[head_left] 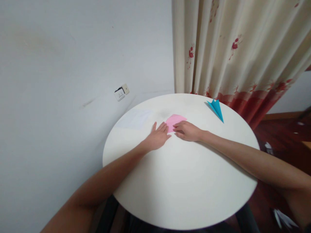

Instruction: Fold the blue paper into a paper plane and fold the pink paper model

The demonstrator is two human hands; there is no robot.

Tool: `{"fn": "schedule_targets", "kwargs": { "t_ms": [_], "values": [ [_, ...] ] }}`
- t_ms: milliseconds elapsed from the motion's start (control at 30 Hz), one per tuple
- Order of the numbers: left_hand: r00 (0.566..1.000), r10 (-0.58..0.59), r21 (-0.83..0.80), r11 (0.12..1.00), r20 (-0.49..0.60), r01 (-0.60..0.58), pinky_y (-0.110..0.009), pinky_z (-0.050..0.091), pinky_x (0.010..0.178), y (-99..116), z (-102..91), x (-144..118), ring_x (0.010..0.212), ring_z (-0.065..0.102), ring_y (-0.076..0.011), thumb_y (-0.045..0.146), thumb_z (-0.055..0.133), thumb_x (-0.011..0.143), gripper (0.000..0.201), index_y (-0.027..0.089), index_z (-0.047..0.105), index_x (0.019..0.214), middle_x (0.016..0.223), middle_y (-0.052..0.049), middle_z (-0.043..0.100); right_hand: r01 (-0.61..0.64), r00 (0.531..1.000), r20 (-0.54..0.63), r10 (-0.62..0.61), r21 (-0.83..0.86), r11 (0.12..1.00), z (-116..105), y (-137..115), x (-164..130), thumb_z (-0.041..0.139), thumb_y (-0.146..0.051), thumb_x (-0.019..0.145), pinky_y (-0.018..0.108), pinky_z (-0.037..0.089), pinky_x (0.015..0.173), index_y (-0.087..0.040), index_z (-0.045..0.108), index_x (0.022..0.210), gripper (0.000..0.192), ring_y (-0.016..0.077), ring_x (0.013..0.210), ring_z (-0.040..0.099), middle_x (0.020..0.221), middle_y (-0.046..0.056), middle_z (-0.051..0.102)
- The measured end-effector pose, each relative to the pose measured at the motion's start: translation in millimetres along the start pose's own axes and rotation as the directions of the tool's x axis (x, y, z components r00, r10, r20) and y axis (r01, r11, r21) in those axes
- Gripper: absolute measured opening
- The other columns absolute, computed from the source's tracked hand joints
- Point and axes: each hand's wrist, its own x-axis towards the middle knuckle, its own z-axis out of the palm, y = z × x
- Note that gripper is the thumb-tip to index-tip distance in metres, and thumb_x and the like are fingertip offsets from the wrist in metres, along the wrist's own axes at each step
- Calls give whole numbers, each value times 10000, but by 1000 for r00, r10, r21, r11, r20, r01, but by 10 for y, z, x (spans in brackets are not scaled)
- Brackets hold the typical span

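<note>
The pink paper (pixel 174 121) lies flat near the far middle of the round white tabletop (pixel 184 181), and we press on its near edge with our left hand (pixel 157 137) and right hand (pixel 187 131), fingers flat and outstretched, a blue paper plane (pixel 216 108) well apart.

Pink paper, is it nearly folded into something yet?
One blue paper plane lies finished at the table's far edge. The pink paper already has angled folds but lies flat, no plane shape yet. The left hand and right hand press flat on its near edge. Most folds look left.
</note>
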Motion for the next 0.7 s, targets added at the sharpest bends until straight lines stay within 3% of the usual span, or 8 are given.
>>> {"fn": "schedule_targets", "kwargs": {
  "t_ms": [133, 300, 500, 600, 700],
  "values": [
    [998, 38, -10, 999, 40, -37, -508, 121, 1231, -49, 50, 50, 1519, 210, -293, 382, 232, 1062, 570, 44, 357, 1504, 1594, -227, 304, -20, 1000, 17, 20, 26, 999, -28, -30, 1, 548, -266, 921, 419, 452, 1009, -149, 744, 1128, 308, 286, 1163, 627, 1266, 143, 687],
    [989, 145, -91, 986, 33, -141, -361, 205, 1229, -122, 65, 112, 1507, 258, -200, 277, 230, 1053, 500, 57, 412, 1462, 1580, -178, 360, -45, 998, 50, 42, 71, 996, -81, -75, -5, 535, -263, 932, 434, 456, 963, -207, 741, 1116, 282, 282, 1076, 637, 1109, 96, 742],
    [993, 114, -186, 977, 26, -107, -342, 306, 1188, -113, 15, 98, 1420, 433, -180, 249, 227, 1040, 475, 174, 457, 1449, 1546, -91, 445, -17, 1000, 8, 17, 90, 996, -85, -89, -7, 503, -247, 952, 384, 458, 931, -191, 741, 1070, 272, 253, 1025, 634, 1069, 92, 742],
    [986, 162, -186, 971, 44, -151, -322, 276, 1195, -131, 11, 70, 1436, 404, -156, 180, 244, 1010, 498, 206, 427, 1473, 1567, -64, 416, 18, 1000, -23, -16, 86, 996, -71, -78, -3, 511, -218, 944, 362, 457, 914, -173, 740, 1037, 251, 244, 994, 632, 1033, 94, 743],
    [973, 227, -162, 963, 51, -217, -340, 247, 1203, -176, 33, 44, 1469, 344, -166, 118, 254, 975, 552, 167, 349, 1516, 1596, -93, 350, 37, 998, -44, -33, 84, 996, -55, -61, 3, 526, -191, 934, 350, 457, 886, -165, 739, 1009, 228, 237, 949, 631, 985, 95, 743]
  ]
}}
